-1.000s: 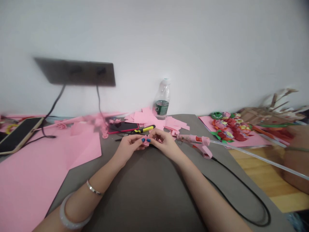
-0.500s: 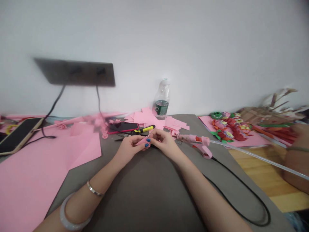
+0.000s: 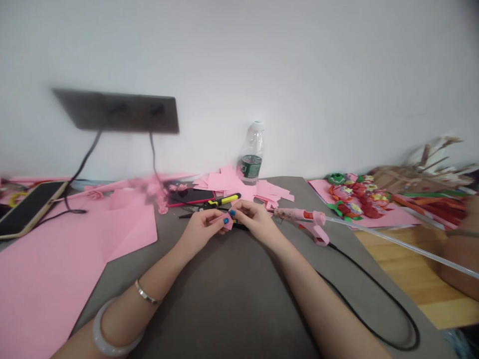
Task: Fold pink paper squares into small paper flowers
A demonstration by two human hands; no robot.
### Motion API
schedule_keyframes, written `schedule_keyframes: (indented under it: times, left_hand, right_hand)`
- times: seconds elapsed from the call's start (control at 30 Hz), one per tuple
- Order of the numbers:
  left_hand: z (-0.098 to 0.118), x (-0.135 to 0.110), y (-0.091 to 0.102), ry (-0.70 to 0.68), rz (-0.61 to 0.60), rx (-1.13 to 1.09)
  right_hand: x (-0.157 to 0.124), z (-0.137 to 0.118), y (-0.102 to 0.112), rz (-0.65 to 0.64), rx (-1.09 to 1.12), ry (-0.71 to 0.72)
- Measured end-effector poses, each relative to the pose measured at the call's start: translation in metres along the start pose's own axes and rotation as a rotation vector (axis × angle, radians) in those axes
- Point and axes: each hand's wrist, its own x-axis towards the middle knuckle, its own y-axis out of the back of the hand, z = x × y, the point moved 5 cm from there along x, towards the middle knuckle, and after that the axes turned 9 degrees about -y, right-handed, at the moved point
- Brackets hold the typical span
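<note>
Between thumb and fingers, my left hand (image 3: 205, 227) pinches a small piece of pink paper (image 3: 229, 224). My right hand (image 3: 254, 218) is closed in a pinch at the paper's upper right edge; its fingertips partly cover that edge. Just behind the hands lie yellow-and-black pliers (image 3: 222, 201). A pink hot glue gun (image 3: 316, 232) with a long clear glue stick (image 3: 396, 243) rests to the right of my right hand. Cut pink paper pieces (image 3: 275, 190) are scattered behind.
A plastic bottle (image 3: 251, 154) stands against the wall. Phones (image 3: 32, 207) and large pink sheets (image 3: 56, 264) lie left. Colourful paper flowers (image 3: 350, 199) sit at right, near another person's blurred arm (image 3: 460, 254). The glue gun's black cord (image 3: 389, 289) loops over the grey table.
My right fingertips have shifted slightly up and right from my left thumb, showing more of the pink paper's lower corner. The other person's arm has moved a little.
</note>
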Motion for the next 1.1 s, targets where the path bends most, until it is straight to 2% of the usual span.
schedule_keyframes:
  times: [0.2, 0.9, 1.1]
  left_hand:
    - [0.0, 0.0, 0.002, 0.028, 0.053, -0.028]
    - [0.009, -0.001, -0.002, -0.108, -0.08, 0.176]
    - [0.012, -0.001, -0.003, -0.11, -0.077, 0.266]
  right_hand:
    - [-0.002, -0.002, -0.001, -0.024, -0.056, -0.005]
    - [0.0, 0.002, 0.0, -0.048, 0.002, -0.052]
    - [-0.002, 0.001, 0.0, -0.034, -0.026, -0.025]
